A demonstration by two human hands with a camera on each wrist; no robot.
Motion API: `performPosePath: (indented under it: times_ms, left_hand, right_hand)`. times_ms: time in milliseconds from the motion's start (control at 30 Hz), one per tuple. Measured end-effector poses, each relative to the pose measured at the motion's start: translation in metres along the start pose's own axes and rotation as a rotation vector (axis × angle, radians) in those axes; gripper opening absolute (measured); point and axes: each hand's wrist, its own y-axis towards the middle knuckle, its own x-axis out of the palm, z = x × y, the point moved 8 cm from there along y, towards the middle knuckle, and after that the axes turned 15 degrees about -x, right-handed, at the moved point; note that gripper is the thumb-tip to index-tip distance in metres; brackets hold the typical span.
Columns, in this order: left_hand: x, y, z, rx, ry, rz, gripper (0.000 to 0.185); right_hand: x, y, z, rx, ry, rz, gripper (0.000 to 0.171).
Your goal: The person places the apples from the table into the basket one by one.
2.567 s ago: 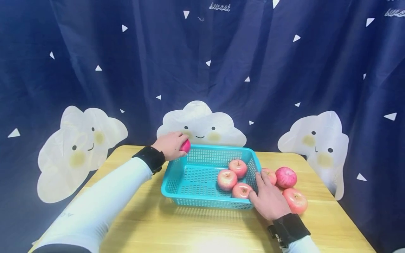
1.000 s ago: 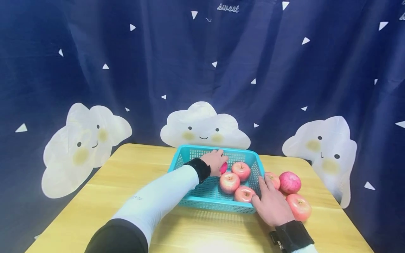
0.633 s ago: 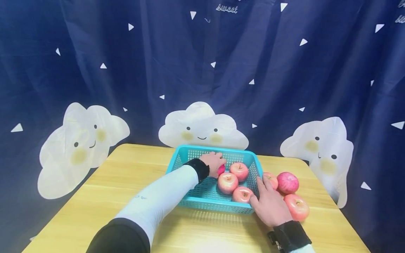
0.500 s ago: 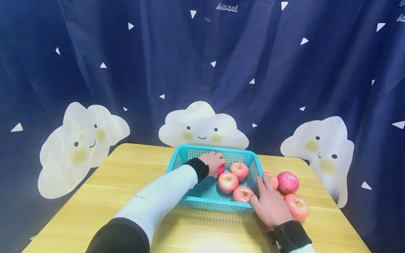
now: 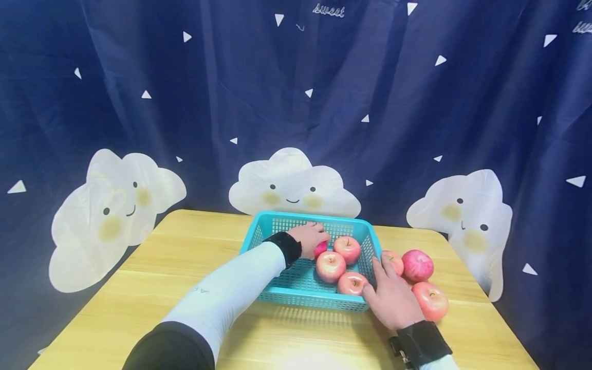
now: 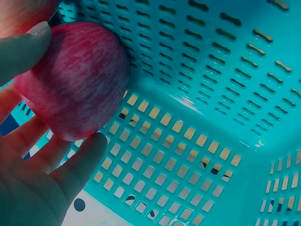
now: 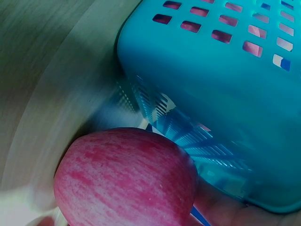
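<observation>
L hand (image 5: 312, 238) w/ apple (image 6: 73, 80) in basket (image 5: 296, 298) (R hand (image 5: 390, 298) on corner)

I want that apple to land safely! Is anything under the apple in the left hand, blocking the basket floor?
Nothing visible blocks it. The left hand holds the apple inside the basket, over bare mesh floor; the other apples lie beside it.

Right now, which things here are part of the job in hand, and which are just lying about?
In the job: left hand gripping a red apple; turquoise perforated plastic basket; right hand at its corner; loose red apples beside it.
Lying about: navy cloud-print curtain; wooden table.
</observation>
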Motion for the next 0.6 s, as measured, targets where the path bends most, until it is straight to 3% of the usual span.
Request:
performPosePath:
  times_ms: [200,400,600]
  left_hand:
    - [-0.002,-0.006,-0.003,0.005,-0.035,0.003,0.068]
    - [-0.004,-0.007,-0.004,0.007,-0.03,0.027,0.062]
    - [-0.007,-0.012,-0.011,-0.041,-0.033,0.021,0.062]
  right_hand:
    - [0.0,0.0,0.001,0.002,0.003,0.0,0.069]
    - [-0.001,-0.001,0.001,0.001,0.005,0.006,0.068]
    - [-0.001,0.0,0.0,-0.006,0.004,0.015,0.068]
